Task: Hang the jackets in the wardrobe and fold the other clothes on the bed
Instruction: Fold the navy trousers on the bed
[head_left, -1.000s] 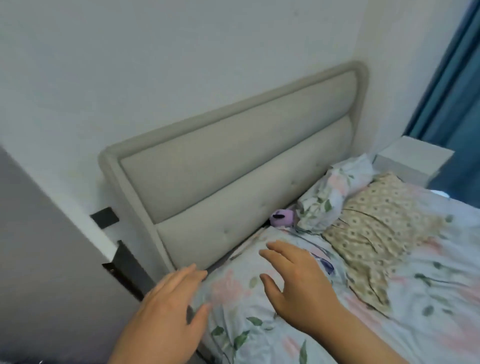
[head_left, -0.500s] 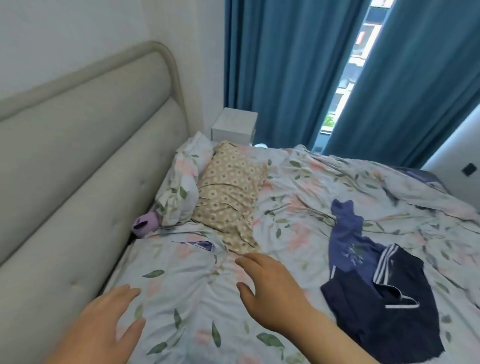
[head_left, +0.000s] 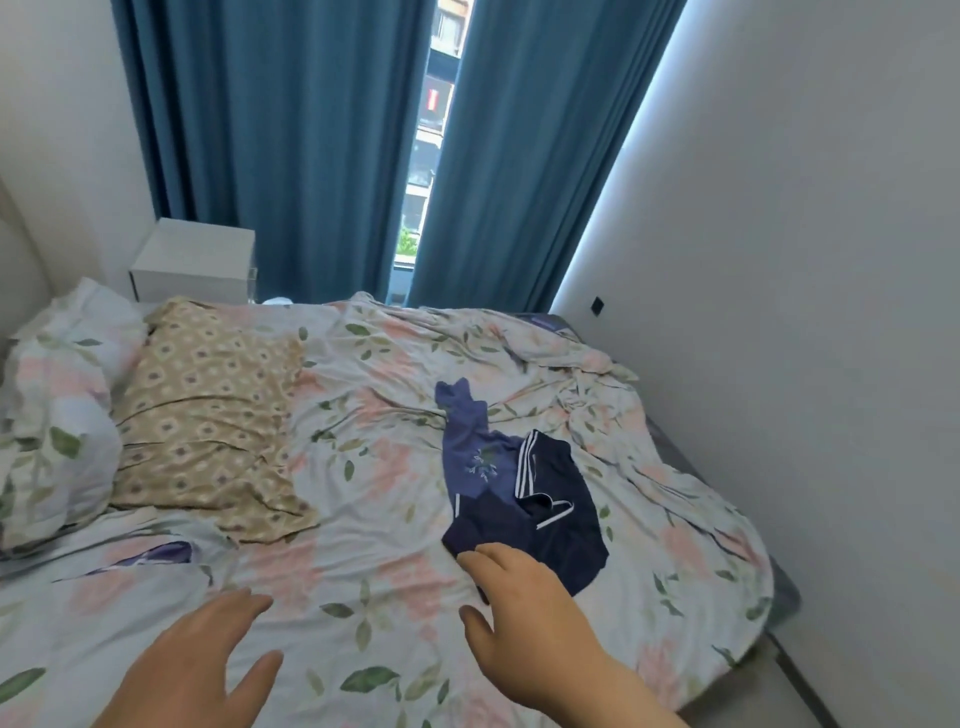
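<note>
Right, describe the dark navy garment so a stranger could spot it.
On the floral bed, look at the side nearest the right wall. Of two overlapping garments there, the dark navy garment lies just beyond the right hand; its white stripes set it apart from the lighter blue top.

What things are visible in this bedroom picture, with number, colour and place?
dark navy garment with white stripes: one, navy and white, crumpled on the bed, right of centre
blue-violet garment with a pale embroidered motif: one, blue-violet, touching the navy garment's far side
floral fabric bed cover: one, white with pink flowers and green leaves, wrinkled, over the whole bed
beige patterned pillow: one, beige, left part of the bed
floral pillow: one, same print as the cover, far left
white box-shaped bedside cabinet: one, white, behind the pillows
blue fabric curtains: two, blue, far wall, a gap between
left hand: one, fingers relaxed, above the cover, lower left
right hand: one, fingers relaxed, at the navy garment's near edge
</note>
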